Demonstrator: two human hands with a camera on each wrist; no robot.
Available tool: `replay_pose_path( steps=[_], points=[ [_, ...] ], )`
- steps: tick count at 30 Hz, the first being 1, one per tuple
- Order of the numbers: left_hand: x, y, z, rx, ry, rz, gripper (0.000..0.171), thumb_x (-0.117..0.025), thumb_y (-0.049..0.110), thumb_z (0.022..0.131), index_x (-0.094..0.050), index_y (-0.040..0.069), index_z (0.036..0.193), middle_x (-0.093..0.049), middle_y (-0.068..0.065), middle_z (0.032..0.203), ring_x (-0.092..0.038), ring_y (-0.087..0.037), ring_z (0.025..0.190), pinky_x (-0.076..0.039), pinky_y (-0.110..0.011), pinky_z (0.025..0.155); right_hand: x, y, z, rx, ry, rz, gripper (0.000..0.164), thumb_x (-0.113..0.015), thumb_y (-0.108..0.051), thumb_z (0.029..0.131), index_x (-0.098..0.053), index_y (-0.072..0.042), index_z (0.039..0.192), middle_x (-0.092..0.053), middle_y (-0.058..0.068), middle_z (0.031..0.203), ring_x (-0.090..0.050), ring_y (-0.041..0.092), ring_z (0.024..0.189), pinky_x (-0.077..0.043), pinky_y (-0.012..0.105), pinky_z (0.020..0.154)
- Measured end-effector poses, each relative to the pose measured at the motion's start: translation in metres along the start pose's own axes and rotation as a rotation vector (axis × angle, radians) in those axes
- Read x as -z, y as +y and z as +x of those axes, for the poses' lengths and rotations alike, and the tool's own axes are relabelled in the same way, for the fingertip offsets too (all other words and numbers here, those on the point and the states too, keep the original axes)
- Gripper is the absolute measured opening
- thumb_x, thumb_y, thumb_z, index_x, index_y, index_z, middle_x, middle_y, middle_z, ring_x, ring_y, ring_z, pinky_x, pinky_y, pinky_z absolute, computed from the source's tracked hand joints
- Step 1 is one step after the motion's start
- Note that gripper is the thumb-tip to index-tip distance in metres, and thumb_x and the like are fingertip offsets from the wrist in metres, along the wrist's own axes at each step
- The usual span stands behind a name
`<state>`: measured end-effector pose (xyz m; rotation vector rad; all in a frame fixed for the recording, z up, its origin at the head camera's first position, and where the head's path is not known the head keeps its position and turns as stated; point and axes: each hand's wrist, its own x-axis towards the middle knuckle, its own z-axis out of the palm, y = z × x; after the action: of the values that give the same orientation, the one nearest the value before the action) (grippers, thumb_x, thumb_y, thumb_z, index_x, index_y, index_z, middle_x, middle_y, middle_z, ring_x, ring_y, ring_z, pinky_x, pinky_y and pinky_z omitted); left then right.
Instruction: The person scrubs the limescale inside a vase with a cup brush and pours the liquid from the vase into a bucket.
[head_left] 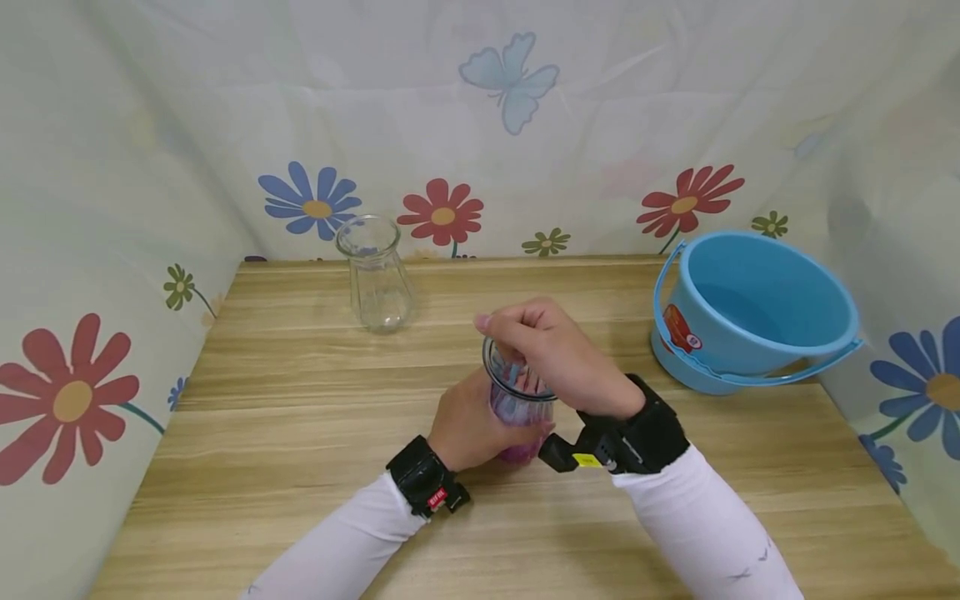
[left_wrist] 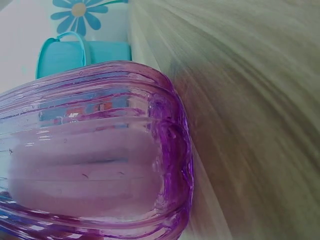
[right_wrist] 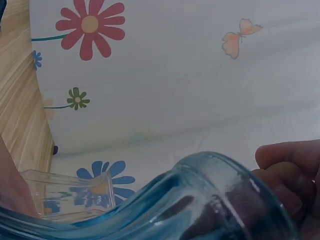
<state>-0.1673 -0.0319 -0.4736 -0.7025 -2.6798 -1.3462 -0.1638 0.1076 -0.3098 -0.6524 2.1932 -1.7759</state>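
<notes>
A ribbed, clear glass vase (head_left: 517,408), tinted blue above and purple at its base, stands between the two hands. My left hand (head_left: 476,421) grips it round the body, with the thumb across the near side. Over the mouth is my right hand (head_left: 551,350), its fingers bent down at the rim and partly behind the glass; I cannot tell whether they hold anything. In the left wrist view the purple base (left_wrist: 172,165) fills much of the picture, close to the wooden table. The right wrist view has the blue flared rim (right_wrist: 215,185) beside curled right fingers (right_wrist: 290,172).
A second, clear glass vase (head_left: 381,287) stands upright at the back left of the wooden table (head_left: 285,417). At the right is a light blue bucket (head_left: 720,333) with its handle hanging down. A flowered cloth (head_left: 570,167) closes off the back and sides.
</notes>
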Motion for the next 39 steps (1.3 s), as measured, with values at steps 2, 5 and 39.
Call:
replay_pose_path(
  steps=[2,5,39],
  points=[
    [0.000,0.000,0.000,-0.002,-0.003,-0.006,0.065,-0.081,0.067,0.076,-0.058,0.026,0.121,-0.071,0.011,0.104,-0.069,-0.004,0.088,-0.059,-0.027,0.076,0.000,0.000,0.000,-0.014,-0.015,-0.030,0.054,-0.050,-0.028,0.109,-0.038,-0.004,0.062,-0.029,-0.001,0.060,-0.030,0.018,0.058,-0.027,0.031,0.057],
    [0.000,0.000,0.000,-0.001,-0.005,-0.011,0.065,-0.081,0.066,0.076,-0.057,0.026,0.122,-0.071,0.012,0.104,-0.069,-0.004,0.088,-0.059,-0.026,0.076,0.000,-0.001,0.000,-0.021,-0.032,-0.045,0.055,-0.050,-0.029,0.109,-0.038,-0.003,0.062,-0.029,-0.001,0.059,-0.030,0.017,0.057,-0.027,0.031,0.057],
    [0.001,0.004,-0.003,0.022,0.002,-0.027,0.079,-0.082,0.067,0.075,-0.052,0.026,0.136,-0.071,0.008,0.118,-0.070,-0.009,0.099,-0.061,-0.031,0.086,0.004,-0.011,-0.010,0.341,0.130,0.128,0.050,-0.047,-0.007,0.102,-0.030,-0.008,0.055,-0.022,0.005,0.055,-0.025,0.024,0.048,-0.022,0.035,0.053]
  ],
)
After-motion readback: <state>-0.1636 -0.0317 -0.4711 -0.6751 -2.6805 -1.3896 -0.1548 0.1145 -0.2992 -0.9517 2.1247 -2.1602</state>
